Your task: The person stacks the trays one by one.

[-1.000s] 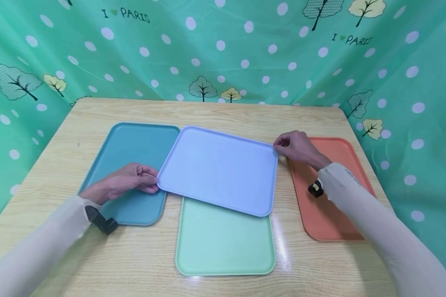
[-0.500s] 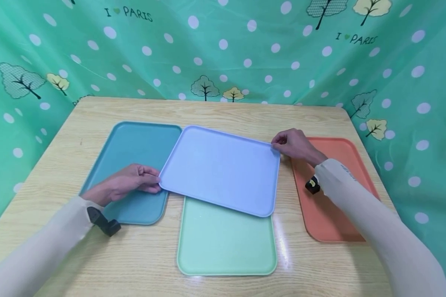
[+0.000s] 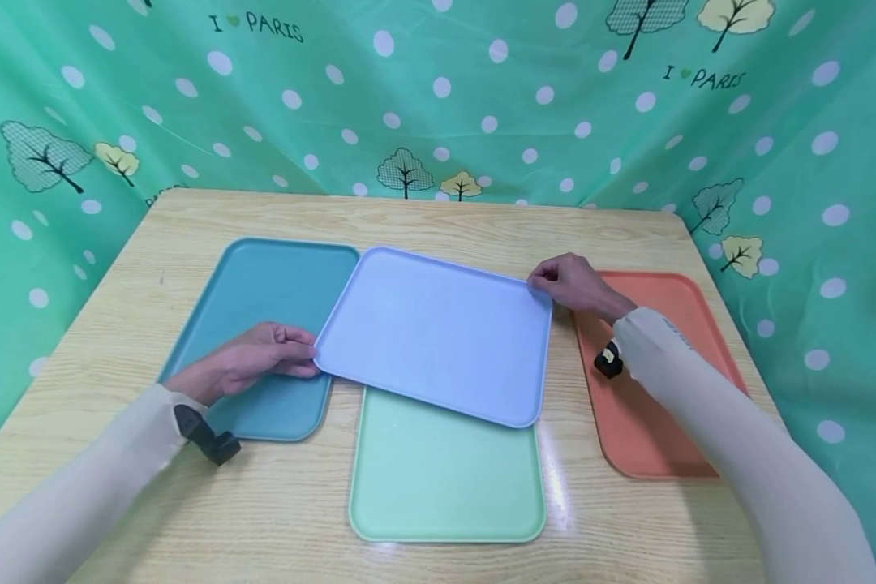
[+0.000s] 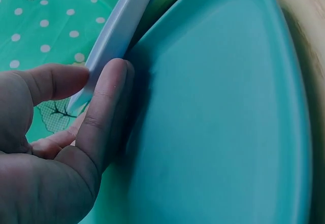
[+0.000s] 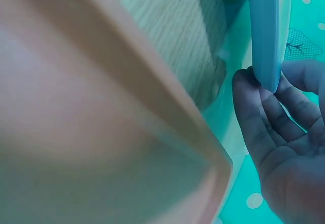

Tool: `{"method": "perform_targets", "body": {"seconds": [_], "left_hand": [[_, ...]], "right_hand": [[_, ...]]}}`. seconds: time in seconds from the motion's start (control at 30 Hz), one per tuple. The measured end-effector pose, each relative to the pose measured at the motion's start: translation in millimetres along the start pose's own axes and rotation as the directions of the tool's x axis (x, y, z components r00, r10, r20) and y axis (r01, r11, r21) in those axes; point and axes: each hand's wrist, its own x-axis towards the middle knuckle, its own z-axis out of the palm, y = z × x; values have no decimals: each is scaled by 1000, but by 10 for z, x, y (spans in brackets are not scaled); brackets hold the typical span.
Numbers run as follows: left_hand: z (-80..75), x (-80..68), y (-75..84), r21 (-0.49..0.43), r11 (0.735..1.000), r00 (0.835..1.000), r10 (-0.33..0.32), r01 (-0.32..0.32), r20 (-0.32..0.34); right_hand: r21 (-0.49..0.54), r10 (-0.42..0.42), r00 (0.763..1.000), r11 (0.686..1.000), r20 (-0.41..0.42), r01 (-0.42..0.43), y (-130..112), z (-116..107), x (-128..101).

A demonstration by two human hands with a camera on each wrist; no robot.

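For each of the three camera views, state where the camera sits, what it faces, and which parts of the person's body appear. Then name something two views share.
Head: above the table, looking forward and down at four trays; both hands and sleeves show.
Left wrist: at the left hand, facing the teal tray; fingers pinch the lavender tray.
Right wrist: at the right hand, beside the orange tray; fingers grip the lavender edge.
Shared: all see the lavender tray.

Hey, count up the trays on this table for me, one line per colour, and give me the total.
Lavender-blue tray, held at opposite corners by the left hand and the right hand: 1
Teal tray: 1
Light green tray: 1
Orange tray: 1
Total: 4 trays
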Motion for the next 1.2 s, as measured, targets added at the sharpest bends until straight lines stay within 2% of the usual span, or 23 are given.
{"method": "perform_targets", "body": {"seconds": [0.3, 0.57, 0.93, 1.2], "left_hand": [[-3, 13, 29, -31, 999, 999, -15, 16, 34], [2, 27, 37, -28, 999, 999, -21, 22, 26], [-33, 30, 92, -32, 999, 1000, -17, 17, 22], [-61, 27, 171, -1, 1000, 1000, -20, 20, 15]], "right_hand": [[40, 42, 999, 998, 25, -43, 12, 9, 30], [56, 48, 998, 997, 39, -50, 54, 25, 43], [60, 13, 999, 998, 38, -15, 32, -50, -91], [75, 6, 997, 997, 82, -12, 62, -88, -212]]}}
